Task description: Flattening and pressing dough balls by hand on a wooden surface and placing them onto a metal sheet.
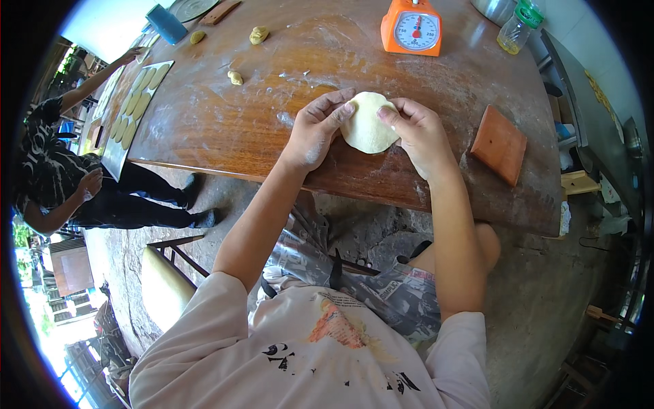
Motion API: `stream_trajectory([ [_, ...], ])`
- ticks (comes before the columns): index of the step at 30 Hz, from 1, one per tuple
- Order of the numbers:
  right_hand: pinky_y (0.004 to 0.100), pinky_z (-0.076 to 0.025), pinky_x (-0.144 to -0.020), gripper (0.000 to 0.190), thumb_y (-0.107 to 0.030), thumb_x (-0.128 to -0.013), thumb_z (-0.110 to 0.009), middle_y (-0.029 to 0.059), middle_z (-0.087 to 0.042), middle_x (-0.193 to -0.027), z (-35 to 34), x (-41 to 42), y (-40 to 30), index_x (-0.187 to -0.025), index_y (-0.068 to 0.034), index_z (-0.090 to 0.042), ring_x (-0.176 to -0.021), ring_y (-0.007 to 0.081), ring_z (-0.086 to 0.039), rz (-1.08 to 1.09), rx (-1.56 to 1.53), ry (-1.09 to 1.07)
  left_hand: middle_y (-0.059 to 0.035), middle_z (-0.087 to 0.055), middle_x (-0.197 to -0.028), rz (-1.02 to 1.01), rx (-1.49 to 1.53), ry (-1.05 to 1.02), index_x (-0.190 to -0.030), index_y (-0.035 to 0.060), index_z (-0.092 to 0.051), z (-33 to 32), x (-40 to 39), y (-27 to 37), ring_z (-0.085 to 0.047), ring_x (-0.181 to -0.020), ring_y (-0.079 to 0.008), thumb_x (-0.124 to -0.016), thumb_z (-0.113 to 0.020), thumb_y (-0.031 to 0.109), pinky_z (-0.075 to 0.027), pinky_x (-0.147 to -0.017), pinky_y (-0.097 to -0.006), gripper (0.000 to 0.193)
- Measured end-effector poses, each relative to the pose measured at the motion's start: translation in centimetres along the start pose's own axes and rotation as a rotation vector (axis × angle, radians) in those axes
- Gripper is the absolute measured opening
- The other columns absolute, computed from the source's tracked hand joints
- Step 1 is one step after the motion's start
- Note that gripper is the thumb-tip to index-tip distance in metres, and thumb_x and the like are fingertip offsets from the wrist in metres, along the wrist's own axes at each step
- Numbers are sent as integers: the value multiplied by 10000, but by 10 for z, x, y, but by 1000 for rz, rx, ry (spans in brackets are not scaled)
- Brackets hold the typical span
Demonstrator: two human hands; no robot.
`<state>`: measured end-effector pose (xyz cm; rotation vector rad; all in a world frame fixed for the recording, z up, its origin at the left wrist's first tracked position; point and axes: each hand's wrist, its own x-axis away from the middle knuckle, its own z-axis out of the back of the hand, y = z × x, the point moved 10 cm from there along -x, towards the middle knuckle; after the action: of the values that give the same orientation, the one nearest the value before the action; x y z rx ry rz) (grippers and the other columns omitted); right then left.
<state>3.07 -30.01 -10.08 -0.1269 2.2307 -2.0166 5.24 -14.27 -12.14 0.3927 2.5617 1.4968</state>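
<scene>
A flat, roundish sheet of pale dough [369,128] is held up between both hands, over the near edge of the wooden table [214,138]. My left hand [323,122] pinches its upper left rim, thumb on the face towards me. On the opposite rim, my right hand [416,130] grips it the same way. The fingers behind the sheet are partly hidden. Flour whitens my left thumb and wrist. To the right of my right hand lies a reddish-brown square board [499,144], flat on the table.
An orange dial scale [412,30] stands at the back, near a green-capped bottle [520,25]. Dough lumps [259,35] and a smaller piece [235,77] lie left. Another person [56,148] stands beside a tray [116,153] of oval dough pieces. A blue cup [166,24] is farther back.
</scene>
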Motion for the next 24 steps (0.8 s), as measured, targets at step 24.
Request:
stream_trajectory([
  [24, 249, -499, -742, 268, -218, -978, -722, 1, -704, -927, -1, 0, 8, -1080, 30, -730, -827, 59, -607, -78, 48, -11, -86, -701, -1121, 3, -61, -99, -1179, -35, -638, 1, 2, -2, -668, -1025, -157, -970, -718, 118, -548, -935, -314, 272],
])
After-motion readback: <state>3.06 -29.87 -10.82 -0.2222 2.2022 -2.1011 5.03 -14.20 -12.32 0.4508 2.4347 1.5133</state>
